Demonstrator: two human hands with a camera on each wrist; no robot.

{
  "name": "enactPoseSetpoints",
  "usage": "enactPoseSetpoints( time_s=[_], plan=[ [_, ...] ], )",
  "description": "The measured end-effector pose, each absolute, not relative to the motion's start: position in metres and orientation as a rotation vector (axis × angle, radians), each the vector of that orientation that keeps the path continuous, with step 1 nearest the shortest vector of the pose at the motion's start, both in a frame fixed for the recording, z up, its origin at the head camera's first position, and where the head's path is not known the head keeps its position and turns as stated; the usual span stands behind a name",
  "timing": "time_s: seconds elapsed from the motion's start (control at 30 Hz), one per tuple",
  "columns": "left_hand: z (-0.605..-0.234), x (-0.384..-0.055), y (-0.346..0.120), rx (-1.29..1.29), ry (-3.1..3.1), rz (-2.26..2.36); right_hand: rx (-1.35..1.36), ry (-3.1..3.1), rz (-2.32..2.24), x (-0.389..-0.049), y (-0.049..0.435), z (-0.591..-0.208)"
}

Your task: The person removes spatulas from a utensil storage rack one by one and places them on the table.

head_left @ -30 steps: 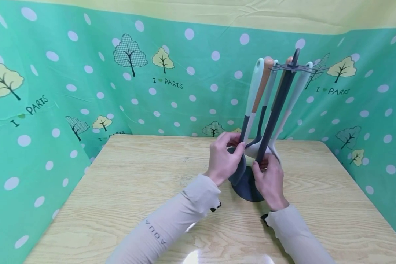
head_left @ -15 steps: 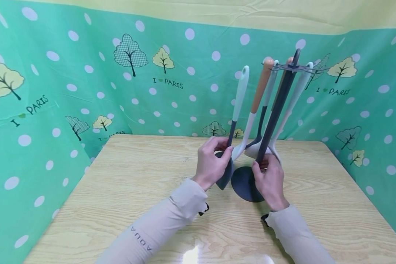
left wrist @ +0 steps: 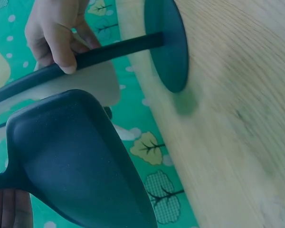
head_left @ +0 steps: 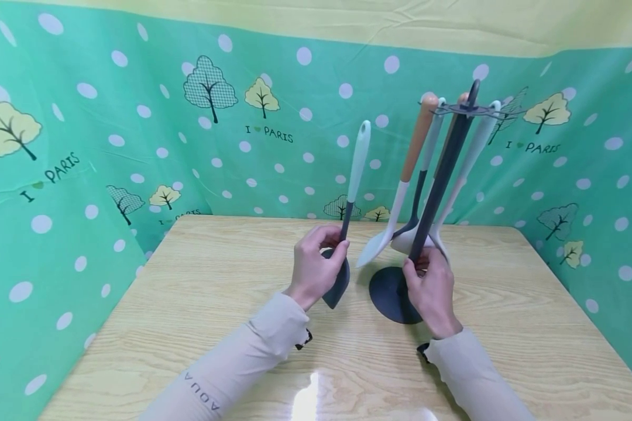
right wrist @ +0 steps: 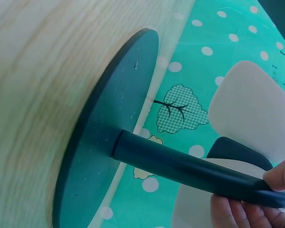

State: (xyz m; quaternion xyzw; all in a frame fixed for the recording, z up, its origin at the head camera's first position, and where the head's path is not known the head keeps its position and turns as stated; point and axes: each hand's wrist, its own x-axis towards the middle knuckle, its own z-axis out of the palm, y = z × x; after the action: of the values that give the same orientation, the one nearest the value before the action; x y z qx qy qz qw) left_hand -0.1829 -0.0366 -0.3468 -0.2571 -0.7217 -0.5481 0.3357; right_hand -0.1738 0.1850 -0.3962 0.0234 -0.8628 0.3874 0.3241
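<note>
- Over the desk (head_left: 216,280), your left fingers (head_left: 339,255) are pinching the spatula (head_left: 340,285);
- your right fingers (head_left: 411,271) are gripping the stand (head_left: 443,186);
- slackening there, you're risking a top-heavy topple!

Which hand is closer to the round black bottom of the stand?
Right. The right hand grips the pole above the round base. The left hand is farther away, left of the base, holding a spatula.
</note>
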Motion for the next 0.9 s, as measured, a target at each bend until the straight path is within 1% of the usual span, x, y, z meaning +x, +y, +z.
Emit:
enactPoseSetpoints(
  time_s=[0.43,0.9],
  plan=[
    [-0.358,-0.179,-0.069,-0.632,-1.972,-1.353,0.077,-2.269,1.005,-0.174,0.186,-0.398],
    [-0.368,-0.175,-0.09,-0.591,-2.073,-1.313,0.078,-2.257,0.993,-0.175,0.186,-0.397]
  ],
)
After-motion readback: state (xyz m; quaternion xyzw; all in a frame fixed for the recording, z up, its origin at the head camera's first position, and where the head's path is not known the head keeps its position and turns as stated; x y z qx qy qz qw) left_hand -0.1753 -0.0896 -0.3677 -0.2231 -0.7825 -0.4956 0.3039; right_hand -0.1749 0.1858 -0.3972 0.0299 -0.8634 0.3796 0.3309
